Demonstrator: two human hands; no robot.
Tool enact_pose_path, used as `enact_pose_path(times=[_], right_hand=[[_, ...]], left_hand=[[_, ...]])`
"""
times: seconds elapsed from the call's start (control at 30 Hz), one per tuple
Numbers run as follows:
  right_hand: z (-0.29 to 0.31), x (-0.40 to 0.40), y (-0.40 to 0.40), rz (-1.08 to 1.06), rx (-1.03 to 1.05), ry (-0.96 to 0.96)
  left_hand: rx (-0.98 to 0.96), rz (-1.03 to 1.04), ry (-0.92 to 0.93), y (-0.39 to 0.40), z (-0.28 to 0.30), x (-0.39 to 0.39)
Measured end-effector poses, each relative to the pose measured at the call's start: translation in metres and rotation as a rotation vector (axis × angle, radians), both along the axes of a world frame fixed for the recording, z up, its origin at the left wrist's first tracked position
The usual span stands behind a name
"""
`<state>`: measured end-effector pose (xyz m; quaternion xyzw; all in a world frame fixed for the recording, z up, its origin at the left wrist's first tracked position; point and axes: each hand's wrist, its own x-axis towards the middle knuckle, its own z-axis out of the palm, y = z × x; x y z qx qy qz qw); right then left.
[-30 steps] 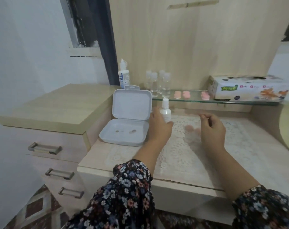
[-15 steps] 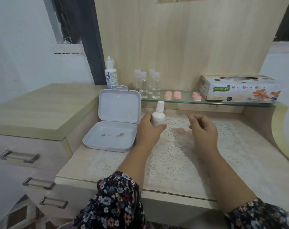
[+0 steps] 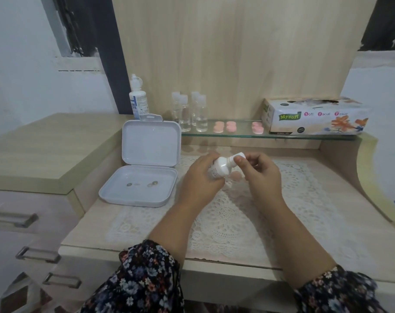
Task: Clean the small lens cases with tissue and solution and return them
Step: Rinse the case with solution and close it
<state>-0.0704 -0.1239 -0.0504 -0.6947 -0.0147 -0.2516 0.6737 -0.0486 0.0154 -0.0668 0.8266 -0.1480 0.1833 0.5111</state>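
My left hand (image 3: 199,181) holds a small white solution bottle (image 3: 220,167) tilted to the right above the lace mat (image 3: 225,222). My right hand (image 3: 262,175) pinches the bottle's cap (image 3: 238,157) between thumb and fingers. Small pink lens cases (image 3: 224,127) lie on the glass shelf (image 3: 305,136), a further pink case (image 3: 257,128) beside the tissue box (image 3: 314,116). An open white box (image 3: 144,175) at the left holds two small lenses (image 3: 142,184). A faint pink shape lies on the mat under my hands, mostly hidden.
A taller solution bottle (image 3: 138,100) stands behind the white box. Several clear vials (image 3: 190,111) stand on the glass shelf's left end. A chest of drawers (image 3: 33,154) rises at the left, and a wooden back panel closes the desk behind.
My left hand has lifted the small bottle off the desk and tipped it to the right. My right hand has come over to grip its cap. The camera has shifted slightly.
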Motion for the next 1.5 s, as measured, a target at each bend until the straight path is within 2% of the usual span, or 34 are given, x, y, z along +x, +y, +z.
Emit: enact_pose_path(times=[0.2, 0.37, 0.53, 0.77, 1.03, 1.13, 1.27, 1.37, 1.5], right_hand=[[-0.003, 0.002, -0.002, 0.059, -0.134, -0.041], [-0.006, 0.002, -0.005, 0.144, 0.007, -0.004], [-0.003, -0.003, -0.004, 0.190, -0.015, -0.066], [-0.002, 0.001, -0.001, 0.034, -0.044, -0.058], [0.000, -0.003, -0.002, 0.080, -0.028, -0.138], [0.001, -0.001, -0.007, 0.013, 0.011, -0.120], [-0.004, 0.003, -0.014, -0.142, -0.121, 0.030], [-0.008, 0.002, -0.015, -0.085, -0.294, 0.168], [-0.014, 0.003, -0.012, -0.004, -0.536, 0.256]], left_hand=[[-0.028, 0.015, 0.035, 0.001, -0.001, 0.000], [0.019, 0.052, 0.016, 0.002, -0.002, 0.002], [0.045, 0.044, -0.019, 0.002, -0.001, 0.001], [0.100, 0.045, -0.050, 0.002, -0.003, 0.004], [0.087, 0.061, -0.009, 0.002, -0.002, 0.001], [0.071, 0.121, 0.038, 0.003, 0.000, 0.000], [0.013, 0.124, 0.034, 0.005, 0.003, -0.001], [-0.015, 0.134, 0.012, 0.006, 0.003, 0.000], [-0.022, 0.141, 0.019, 0.006, 0.002, 0.002]])
